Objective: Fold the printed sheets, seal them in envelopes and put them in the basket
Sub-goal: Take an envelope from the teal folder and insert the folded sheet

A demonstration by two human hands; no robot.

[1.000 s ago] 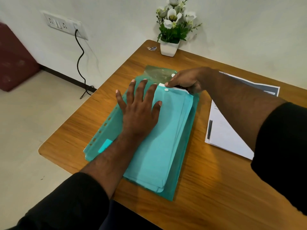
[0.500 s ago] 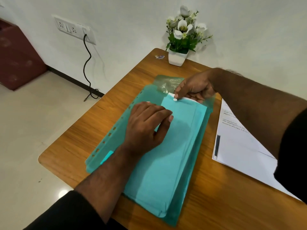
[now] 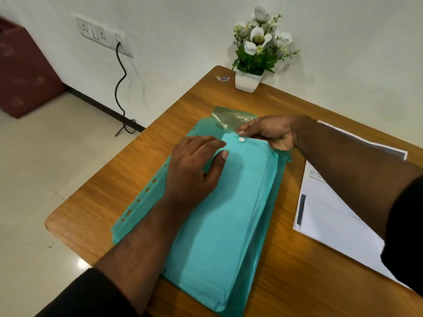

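Envelopes [image 3: 229, 216] in pale teal are stacked on a see-through green folder [image 3: 146, 202], near the middle of the wooden table [image 3: 297, 282]. Their long side runs from 6 o'clock up to 12 o'clock, leaning a little toward 1 o'clock. The far end of the top envelope, where a small white button [image 3: 241, 140] sits, is at 12 o'clock, and both hands are met there.

The left hand [image 3: 194, 165] is laid on the stack with its fingers curled, and the near corner of the top envelope looks pinched between thumb and fingers, though the fingertips are blurred. The right hand [image 3: 270, 133] is at the far edge, just to the 1 o'clock side of the button, with its fingers curled on the top edge. So the end to be lifted lies right under both grips, and the left hand is a bit nearer to the stack's middle.

Printed sheets [image 3: 332, 216] are lying flat at 3 o'clock, apart from the folder and not yet folded. No basket can be seen.

A white pot of flowers [image 3: 250, 81] is stood at 12 o'clock by the wall. A wall socket [image 3: 103, 35] with a black cable [image 3: 121, 88] is at 10 o'clock, above a pale tiled floor [image 3: 45, 179].
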